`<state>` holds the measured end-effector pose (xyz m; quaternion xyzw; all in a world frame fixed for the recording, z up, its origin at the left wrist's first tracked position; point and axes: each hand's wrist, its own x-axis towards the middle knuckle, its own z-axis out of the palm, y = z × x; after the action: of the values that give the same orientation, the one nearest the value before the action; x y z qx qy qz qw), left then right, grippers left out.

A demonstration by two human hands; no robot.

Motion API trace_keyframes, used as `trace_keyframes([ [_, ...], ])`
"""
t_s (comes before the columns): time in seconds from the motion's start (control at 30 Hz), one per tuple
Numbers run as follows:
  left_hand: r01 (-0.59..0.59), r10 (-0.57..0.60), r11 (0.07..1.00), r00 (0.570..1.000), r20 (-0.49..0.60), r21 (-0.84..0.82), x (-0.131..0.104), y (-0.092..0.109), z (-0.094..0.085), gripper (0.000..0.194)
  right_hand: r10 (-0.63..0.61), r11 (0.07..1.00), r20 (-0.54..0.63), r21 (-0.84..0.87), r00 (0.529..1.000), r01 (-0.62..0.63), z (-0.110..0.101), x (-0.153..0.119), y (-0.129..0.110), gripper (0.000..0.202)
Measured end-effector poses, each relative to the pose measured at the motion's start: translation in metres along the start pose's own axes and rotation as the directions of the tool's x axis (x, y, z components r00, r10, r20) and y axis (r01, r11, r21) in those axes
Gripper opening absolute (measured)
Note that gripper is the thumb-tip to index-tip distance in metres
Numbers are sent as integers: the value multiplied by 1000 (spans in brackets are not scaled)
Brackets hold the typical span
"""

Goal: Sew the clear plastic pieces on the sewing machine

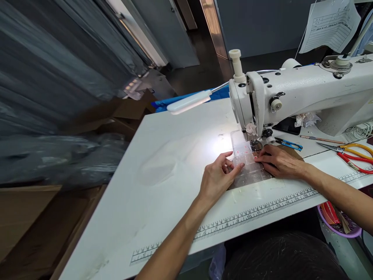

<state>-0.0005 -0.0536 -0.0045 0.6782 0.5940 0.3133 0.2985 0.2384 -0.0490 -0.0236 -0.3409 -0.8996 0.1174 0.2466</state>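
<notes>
A clear plastic sheet (247, 168), divided into squares with small pinkish marks, lies at the needle of a white sewing machine (279, 89). My left hand (219, 175) has its thumb and curled fingers at the sheet's left edge, gripping it. On the other side, my right hand (276, 161) pinches the sheet close to the presser foot (255, 146). Those right fingertips are partly hidden, so what exactly lies between them is hard to see. The lamp (189, 102) lights the table left of the needle.
Blue-handled snips (288, 144), yellow-handled scissors (357, 149) and red-handled cutters (354, 162) lie right of my right hand. A ruler strip (247, 217) runs along the table's front edge. Cardboard boxes (29, 221) stand at left; a purple basket (354, 233) sits below the table at right.
</notes>
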Motion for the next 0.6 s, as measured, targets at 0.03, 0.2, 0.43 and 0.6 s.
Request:
trace_keyframes([
  [0.03, -5, 5, 1000, 1000, 0, 1, 0, 0, 0, 45, 5, 1000, -7, 0, 1000, -5, 0, 0, 0, 31],
  [0.2, 19, -19, 1000, 1000, -17, -12, 2, -3, -1, 43, 21, 1000, -17, 6, 1000, -21, -1, 0, -3, 29],
  [0.43, 77, -77, 997, 997, -24, -25, 4, -1, 1, 49, 35, 999, -22, 27, 999, -35, -1, 0, -3, 30],
  [0.6, 89, -89, 996, 996, -23, 5, 3, 1, 2, 50, 43, 999, -22, 8, 999, -43, -6, 1, -4, 33],
])
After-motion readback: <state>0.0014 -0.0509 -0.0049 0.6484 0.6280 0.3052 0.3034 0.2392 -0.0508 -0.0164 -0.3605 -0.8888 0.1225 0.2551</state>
